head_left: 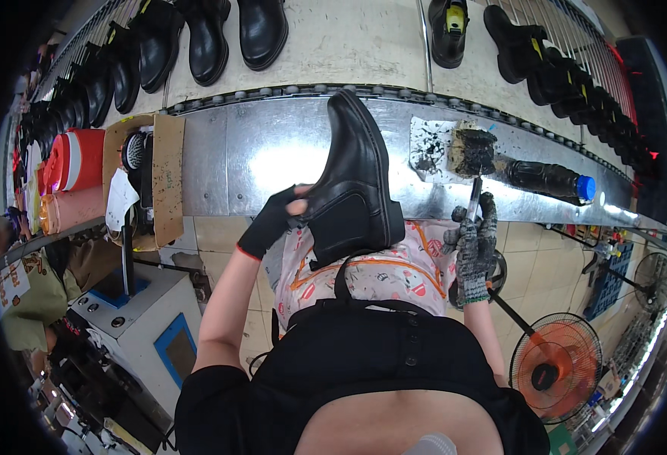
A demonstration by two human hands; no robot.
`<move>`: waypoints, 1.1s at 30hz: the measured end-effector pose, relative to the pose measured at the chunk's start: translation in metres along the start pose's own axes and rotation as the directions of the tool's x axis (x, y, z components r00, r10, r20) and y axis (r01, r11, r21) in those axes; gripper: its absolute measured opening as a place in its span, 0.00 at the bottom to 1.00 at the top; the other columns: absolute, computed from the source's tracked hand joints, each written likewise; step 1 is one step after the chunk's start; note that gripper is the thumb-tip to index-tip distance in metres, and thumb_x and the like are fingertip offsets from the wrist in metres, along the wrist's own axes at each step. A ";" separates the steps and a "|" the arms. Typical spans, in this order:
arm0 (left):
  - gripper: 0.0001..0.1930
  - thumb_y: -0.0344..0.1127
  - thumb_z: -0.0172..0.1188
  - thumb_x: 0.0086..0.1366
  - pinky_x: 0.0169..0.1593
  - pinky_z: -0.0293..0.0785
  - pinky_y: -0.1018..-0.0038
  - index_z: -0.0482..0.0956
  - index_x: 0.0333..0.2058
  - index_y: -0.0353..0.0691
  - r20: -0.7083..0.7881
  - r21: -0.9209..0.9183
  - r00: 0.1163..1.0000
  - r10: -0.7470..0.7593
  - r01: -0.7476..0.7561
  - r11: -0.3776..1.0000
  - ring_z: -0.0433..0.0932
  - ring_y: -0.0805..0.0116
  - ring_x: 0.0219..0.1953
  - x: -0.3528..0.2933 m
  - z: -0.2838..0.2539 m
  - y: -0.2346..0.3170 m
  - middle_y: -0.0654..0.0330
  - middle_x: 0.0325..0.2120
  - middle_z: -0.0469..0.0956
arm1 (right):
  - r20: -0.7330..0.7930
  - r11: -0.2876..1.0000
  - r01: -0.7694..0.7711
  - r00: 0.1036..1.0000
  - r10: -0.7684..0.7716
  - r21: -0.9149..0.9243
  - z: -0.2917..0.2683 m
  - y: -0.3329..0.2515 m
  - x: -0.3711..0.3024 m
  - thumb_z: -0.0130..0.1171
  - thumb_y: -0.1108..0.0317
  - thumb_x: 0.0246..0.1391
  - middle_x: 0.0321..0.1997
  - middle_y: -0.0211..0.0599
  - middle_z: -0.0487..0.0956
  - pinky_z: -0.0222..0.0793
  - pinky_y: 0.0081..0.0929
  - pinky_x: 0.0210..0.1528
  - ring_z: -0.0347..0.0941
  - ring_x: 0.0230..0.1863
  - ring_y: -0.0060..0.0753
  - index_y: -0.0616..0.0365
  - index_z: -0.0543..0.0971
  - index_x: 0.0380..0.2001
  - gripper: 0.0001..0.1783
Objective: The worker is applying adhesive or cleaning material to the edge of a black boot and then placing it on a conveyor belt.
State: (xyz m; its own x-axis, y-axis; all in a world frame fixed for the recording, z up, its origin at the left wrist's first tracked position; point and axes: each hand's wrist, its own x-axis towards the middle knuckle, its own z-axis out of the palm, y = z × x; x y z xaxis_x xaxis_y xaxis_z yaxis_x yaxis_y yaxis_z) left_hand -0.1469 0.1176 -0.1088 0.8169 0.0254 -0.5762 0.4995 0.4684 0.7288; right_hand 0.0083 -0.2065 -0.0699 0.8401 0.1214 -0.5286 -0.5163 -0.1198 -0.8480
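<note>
A black ankle boot (352, 163) lies on its side over the metal ledge, its toe pointing away and its shaft above my lap. My left hand (274, 221), in a black glove with bare fingertips, is closed on the boot near its shaft. In a grey knitted glove, my right hand (474, 254) grips a slim tool with a light handle (474, 199), perhaps a brush. The tool's far end meets a black-smeared block or small container (473, 152); its tip is hidden there. Under that block is white paper (429, 144) with black stains.
A dark bottle with a blue cap (546, 180) lies on the metal ledge (220, 159) at right. Beyond, black boots (261, 34) line a conveyor. A cardboard box (168, 182) holding a hairbrush-like brush and a red jug (68, 161) stand left. A fan (555, 368) is at lower right.
</note>
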 end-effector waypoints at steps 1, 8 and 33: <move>0.35 0.55 0.61 0.55 0.48 0.69 0.77 0.68 0.54 0.36 0.004 -0.203 0.985 -0.173 0.170 0.964 0.75 0.74 0.43 -0.010 -0.012 -0.018 0.60 0.41 0.76 | 0.001 1.000 0.001 1.000 -0.001 0.001 0.001 -0.004 -0.001 0.48 0.75 0.57 0.36 0.37 0.74 0.69 0.15 0.21 0.69 0.20 0.18 0.52 0.52 0.64 0.32; 0.38 0.45 0.69 0.50 0.57 0.68 0.69 0.64 0.56 0.35 -0.154 -0.399 0.985 0.083 -0.139 0.906 0.70 0.63 0.54 -0.017 0.047 -0.063 0.54 0.51 0.71 | 0.034 0.978 0.055 0.997 -0.063 0.202 0.008 -0.006 0.009 0.48 0.73 0.59 0.36 0.37 0.74 0.71 0.19 0.20 0.72 0.22 0.22 0.52 0.52 0.63 0.31; 0.19 0.29 0.65 0.50 0.42 0.76 0.74 0.76 0.42 0.32 -0.443 -0.037 0.893 0.072 -0.099 0.994 0.78 0.69 0.37 -0.022 0.072 0.003 0.56 0.35 0.79 | 0.030 0.939 0.339 0.941 -0.338 -0.052 0.008 -0.025 -0.010 0.51 0.72 0.58 0.38 0.38 0.75 0.71 0.18 0.21 0.72 0.24 0.22 0.65 0.71 0.45 0.12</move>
State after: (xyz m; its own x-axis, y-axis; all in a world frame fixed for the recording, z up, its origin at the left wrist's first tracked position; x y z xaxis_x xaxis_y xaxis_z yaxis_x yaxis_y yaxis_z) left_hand -0.1423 0.0552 -0.0673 0.6382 0.4480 -0.6260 0.4055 0.4956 0.7681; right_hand 0.0112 -0.1971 -0.0437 0.9597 0.1843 -0.2122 -0.1917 -0.1229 -0.9737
